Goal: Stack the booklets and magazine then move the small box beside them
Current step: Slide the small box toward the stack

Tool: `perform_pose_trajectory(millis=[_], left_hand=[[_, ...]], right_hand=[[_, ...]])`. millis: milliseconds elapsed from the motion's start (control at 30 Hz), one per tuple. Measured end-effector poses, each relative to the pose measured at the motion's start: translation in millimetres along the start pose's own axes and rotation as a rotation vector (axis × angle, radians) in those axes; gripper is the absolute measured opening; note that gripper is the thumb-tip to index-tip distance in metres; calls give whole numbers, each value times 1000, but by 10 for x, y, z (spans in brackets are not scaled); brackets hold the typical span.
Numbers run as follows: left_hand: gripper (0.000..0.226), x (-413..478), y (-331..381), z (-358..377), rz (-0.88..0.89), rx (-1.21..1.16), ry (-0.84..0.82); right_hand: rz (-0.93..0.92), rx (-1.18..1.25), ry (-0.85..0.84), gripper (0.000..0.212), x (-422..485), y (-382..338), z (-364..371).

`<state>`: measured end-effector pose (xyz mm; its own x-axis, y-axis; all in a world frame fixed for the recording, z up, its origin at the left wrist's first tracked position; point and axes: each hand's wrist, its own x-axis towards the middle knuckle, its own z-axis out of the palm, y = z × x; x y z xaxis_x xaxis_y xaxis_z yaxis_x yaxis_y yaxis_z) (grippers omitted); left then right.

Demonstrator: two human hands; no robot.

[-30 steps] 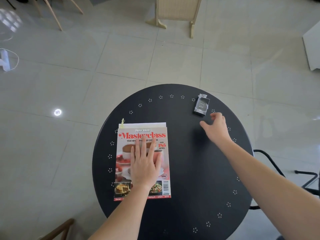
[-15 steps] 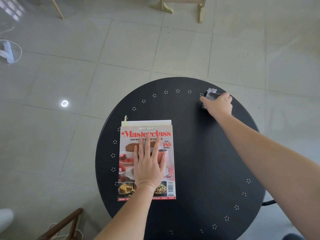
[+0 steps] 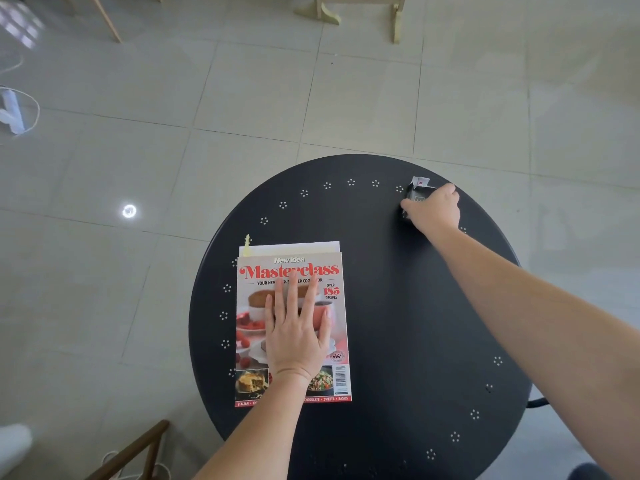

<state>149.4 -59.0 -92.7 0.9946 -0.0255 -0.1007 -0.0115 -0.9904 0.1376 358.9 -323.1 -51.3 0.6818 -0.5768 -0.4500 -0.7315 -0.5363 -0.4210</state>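
Nearest, left hand [image 3: 294, 337] lying flat, fingers spread, grip released, pressing on glossy red-titled cookery magazine [image 3: 293, 327] atop white paper booklets [image 3: 294, 247], edges peeking out at far side, on round black perforated metal table [image 3: 398, 341]. Farther off, toward far right rim, right hand [image 3: 434, 209] curled, grip clenched around small dark cardboard box [image 3: 417, 194], well apart from stack.

Magazine [image 3: 292, 327] tops booklets [image 3: 294, 247]; small dark box [image 3: 417, 192] well apart.
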Motion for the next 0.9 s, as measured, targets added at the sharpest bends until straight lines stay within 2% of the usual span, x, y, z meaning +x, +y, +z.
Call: perform_pose_trajectory(millis=[367, 900], left_hand=[[72, -4, -8, -31, -5, 12, -23], [72, -60, 25, -66, 2, -8, -28]], right_hand=[[-73, 39, -8, 66, -369, 247, -113], [-117, 59, -72, 63, -1665, 1077, -4]])
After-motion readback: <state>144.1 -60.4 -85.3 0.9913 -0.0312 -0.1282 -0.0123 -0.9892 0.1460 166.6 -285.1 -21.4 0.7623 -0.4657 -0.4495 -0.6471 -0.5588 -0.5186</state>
